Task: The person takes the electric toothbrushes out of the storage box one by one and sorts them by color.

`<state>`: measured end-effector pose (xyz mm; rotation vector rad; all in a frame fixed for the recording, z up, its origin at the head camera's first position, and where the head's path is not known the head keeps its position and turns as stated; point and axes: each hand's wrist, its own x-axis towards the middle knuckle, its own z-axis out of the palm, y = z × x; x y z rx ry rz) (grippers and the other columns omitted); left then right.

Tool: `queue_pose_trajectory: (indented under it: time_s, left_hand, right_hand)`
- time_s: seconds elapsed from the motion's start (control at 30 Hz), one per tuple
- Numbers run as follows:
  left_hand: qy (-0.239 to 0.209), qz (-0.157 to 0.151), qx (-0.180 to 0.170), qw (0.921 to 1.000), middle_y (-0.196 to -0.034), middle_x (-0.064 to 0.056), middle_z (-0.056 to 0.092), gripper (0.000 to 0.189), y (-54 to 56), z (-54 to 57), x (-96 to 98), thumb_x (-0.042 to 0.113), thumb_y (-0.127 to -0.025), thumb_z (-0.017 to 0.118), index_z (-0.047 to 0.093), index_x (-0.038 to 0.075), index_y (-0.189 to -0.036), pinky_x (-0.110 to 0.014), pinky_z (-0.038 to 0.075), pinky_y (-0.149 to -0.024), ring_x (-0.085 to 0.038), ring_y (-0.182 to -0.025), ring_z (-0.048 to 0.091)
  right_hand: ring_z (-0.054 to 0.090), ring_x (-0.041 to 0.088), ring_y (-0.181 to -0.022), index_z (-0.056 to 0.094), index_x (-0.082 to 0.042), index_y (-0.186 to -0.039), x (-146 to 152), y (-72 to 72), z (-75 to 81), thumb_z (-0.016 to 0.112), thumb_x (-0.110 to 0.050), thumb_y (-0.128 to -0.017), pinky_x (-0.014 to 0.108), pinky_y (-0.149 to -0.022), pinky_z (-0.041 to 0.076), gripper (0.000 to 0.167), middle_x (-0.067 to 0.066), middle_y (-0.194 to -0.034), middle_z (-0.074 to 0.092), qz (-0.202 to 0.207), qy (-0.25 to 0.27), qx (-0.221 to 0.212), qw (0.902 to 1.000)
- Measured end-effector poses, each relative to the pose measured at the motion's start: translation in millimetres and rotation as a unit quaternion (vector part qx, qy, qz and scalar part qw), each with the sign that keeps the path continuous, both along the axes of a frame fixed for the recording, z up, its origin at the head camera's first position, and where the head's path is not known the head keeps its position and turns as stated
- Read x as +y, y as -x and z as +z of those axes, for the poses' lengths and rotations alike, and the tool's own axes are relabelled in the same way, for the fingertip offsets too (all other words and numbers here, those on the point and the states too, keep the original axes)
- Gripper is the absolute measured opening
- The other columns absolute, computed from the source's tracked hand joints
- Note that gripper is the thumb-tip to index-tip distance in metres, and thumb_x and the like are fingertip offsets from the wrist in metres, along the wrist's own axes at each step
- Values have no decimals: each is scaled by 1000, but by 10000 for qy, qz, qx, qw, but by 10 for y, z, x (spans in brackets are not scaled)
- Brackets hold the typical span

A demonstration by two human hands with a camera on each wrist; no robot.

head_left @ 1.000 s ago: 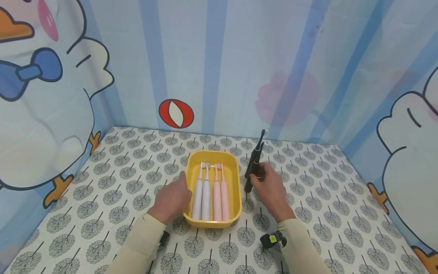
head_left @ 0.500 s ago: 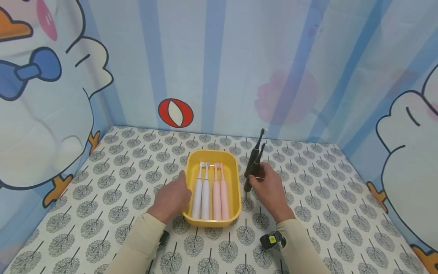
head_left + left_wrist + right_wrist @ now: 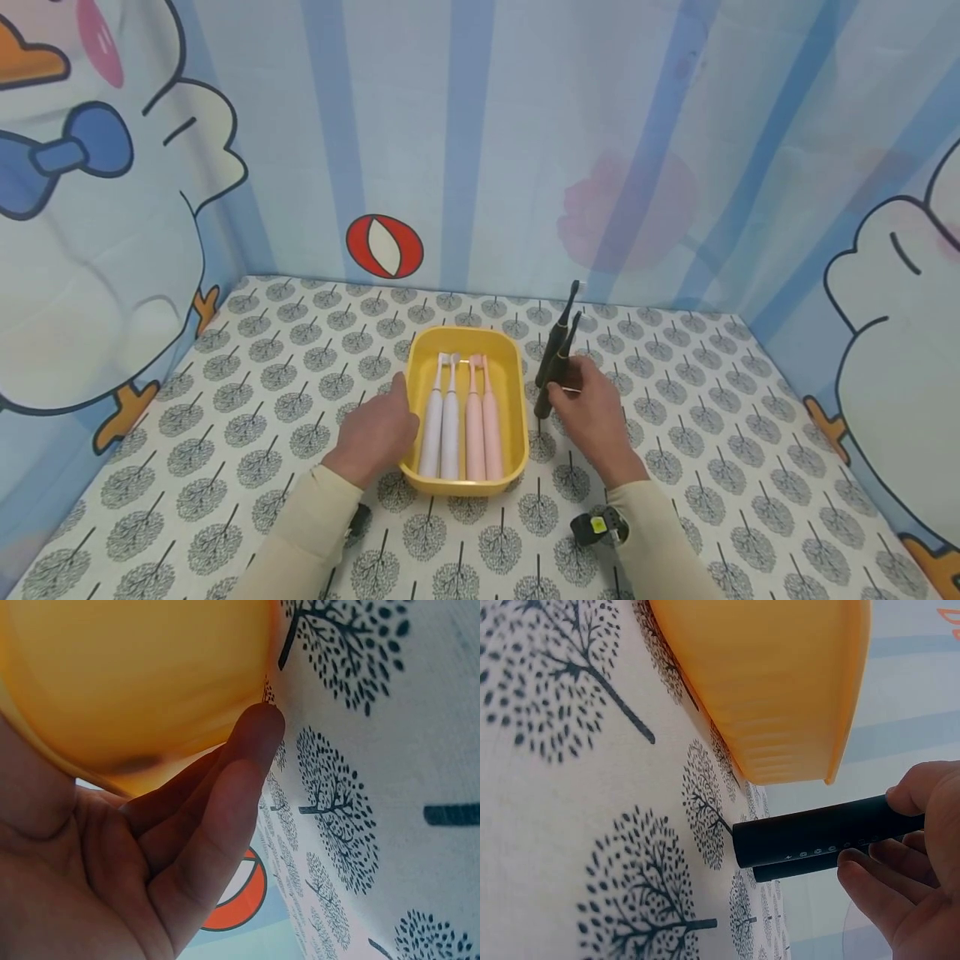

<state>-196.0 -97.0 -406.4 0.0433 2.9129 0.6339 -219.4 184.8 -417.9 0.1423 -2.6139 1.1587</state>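
Note:
Two black electric toothbrushes lean side by side, heads up, just right of a yellow bin. My right hand pinches them between thumb and fingers. In the right wrist view their handles point toward the cloth; whether they touch it I cannot tell. At the bin's left side my left hand grips the rim, its fingers curled along the outer wall in the left wrist view. Inside the bin lie two pale lavender toothbrushes and, to their right, two pink toothbrushes.
A white tablecloth printed with dark trees covers the table. Behind it hangs a blue striped curtain with cartoon ducks at both sides. A black strap with a watch-like device sits on the right wrist.
The heads of the two black toothbrushes have spread slightly apart in my right hand. My left hand and the bin have held still.

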Motion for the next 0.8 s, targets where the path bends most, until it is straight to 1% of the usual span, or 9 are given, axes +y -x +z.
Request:
queue_pose_trajectory:
  time_s: [0.3,0.5,0.67,0.8]
  left_hand:
    - [-6,38,-44,10000,-74,-10,55,70,6,-20,9,17,-95,46,13,-6,-152,-33,44,-50,-21,-54,51]
    - [17,76,-55,10000,-75,-10,55,70,16,-29,9,18,-96,46,13,-6,-152,-34,44,-52,-21,-55,52]
    - [-42,64,-78,9999,-76,-10,56,70,23,-33,7,18,-96,45,13,-6,-152,-34,45,-53,-21,-56,52]
    - [-97,67,-118,9999,-76,-11,55,69,18,-33,8,17,-96,44,12,-6,-152,-34,45,-54,-21,-56,52]
  right_hand:
    - [63,19,-104,52,-8,-128,26,-51,11,64,-21,-91,36,-86,52,41,6,-115,63,-58,-13,-35,10000]
    - [63,23,-105,50,-3,-133,41,-114,49,64,-21,-92,38,-86,52,47,9,-118,63,-189,-101,-23,9998]
    - [63,23,-103,51,-4,-132,54,-182,101,63,-21,-93,39,-86,52,44,9,-116,64,-362,-259,34,9990]
    - [63,23,-102,54,-4,-129,61,-237,147,63,-21,-93,39,-85,52,41,8,-114,64,-431,-250,83,9987]
